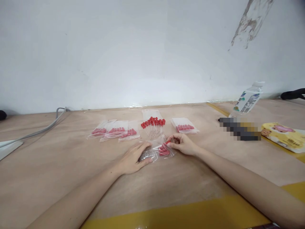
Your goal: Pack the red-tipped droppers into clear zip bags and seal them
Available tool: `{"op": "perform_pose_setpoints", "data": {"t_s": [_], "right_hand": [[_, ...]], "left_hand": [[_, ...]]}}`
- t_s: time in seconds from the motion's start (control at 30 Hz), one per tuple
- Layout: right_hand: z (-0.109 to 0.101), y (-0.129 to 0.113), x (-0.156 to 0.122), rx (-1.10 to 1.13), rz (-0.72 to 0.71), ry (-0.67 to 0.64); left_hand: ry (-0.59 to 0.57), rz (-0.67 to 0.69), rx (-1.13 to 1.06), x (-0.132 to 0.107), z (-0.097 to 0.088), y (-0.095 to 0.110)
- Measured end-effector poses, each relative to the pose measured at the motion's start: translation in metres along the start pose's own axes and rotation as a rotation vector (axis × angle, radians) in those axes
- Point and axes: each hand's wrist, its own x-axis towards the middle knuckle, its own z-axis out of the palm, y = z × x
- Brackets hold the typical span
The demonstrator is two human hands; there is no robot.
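Note:
A clear plastic bag [154, 154] lies flat in front of me, with several red dropper bulbs [164, 153] inside its right half. My left hand [134, 159] rests at the bag's left end, its thumb and fingers gripping the plastic from both sides. At the right end, my right hand [182, 143] pinches a dropper by its red bulb [168, 142]; its tube is hard to make out against the bag. Just beyond the bag, loose droppers with red bulbs and thin clear tubes [153, 122] are fanned out, bulbs pointing away from me.
Filled bags [116, 130] overlap at the left, and another stack [184, 125] lies at the right. Behind the fan is a flat clear bag [152, 114]. Farther right are a tilted bottle [249, 100], a blurred dark object [239, 128] and a yellow packet [283, 136]. A grey cable [45, 129] runs left.

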Motion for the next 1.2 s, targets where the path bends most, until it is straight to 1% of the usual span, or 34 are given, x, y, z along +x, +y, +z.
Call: {"op": "perform_pose_setpoints", "data": {"t_s": [0.07,0.1,0.23,0.3,0.4,0.47,0.53,0.63,0.67,0.73,0.83,0.93,1.1,1.2], "right_hand": [[0.002,-0.002,0.001,0.020,-0.013,-0.048],[0.003,-0.002,0.002,0.024,-0.007,-0.048],[0.005,0.003,0.004,0.040,0.066,0.076],[0.006,0.005,0.005,0.024,0.071,0.133],[0.010,0.005,0.007,-0.080,0.066,0.207],[0.013,0.004,0.008,-0.133,0.064,0.224],[0.015,0.003,0.010,-0.178,0.028,0.231],[0.017,0.004,0.011,-0.266,-0.068,0.248],[0.018,0.004,0.011,-0.265,-0.080,0.241],[0.018,0.003,0.009,-0.183,-0.044,0.204],[0.018,-0.001,0.006,-0.011,0.075,0.150],[0.016,-0.009,0.004,0.077,0.119,0.093],[0.012,-0.021,0.001,0.196,0.205,0.111],[0.009,-0.023,-0.001,0.229,0.280,0.066]], "left_hand": [[0.004,0.000,0.005,0.000,0.000,0.000],[0.005,-0.001,0.008,0.000,0.001,0.000],[0.001,-0.009,0.013,0.000,0.001,0.000],[-0.005,-0.018,0.012,0.000,0.001,0.000],[-0.005,-0.022,0.007,0.001,0.000,0.001],[-0.004,-0.018,0.005,0.001,0.000,0.002],[-0.003,-0.012,0.005,0.000,0.000,0.002],[-0.007,-0.007,-0.002,0.000,-0.001,0.002],[-0.006,-0.006,-0.006,0.000,-0.001,0.002],[-0.004,-0.002,-0.010,0.000,0.000,0.002],[-0.001,-0.007,-0.004,0.001,0.000,0.001],[-0.003,-0.019,0.006,0.000,0.000,0.001],[0.008,0.002,0.015,0.000,0.001,0.001],[0.016,0.016,0.034,0.000,0.002,-0.002]]}}
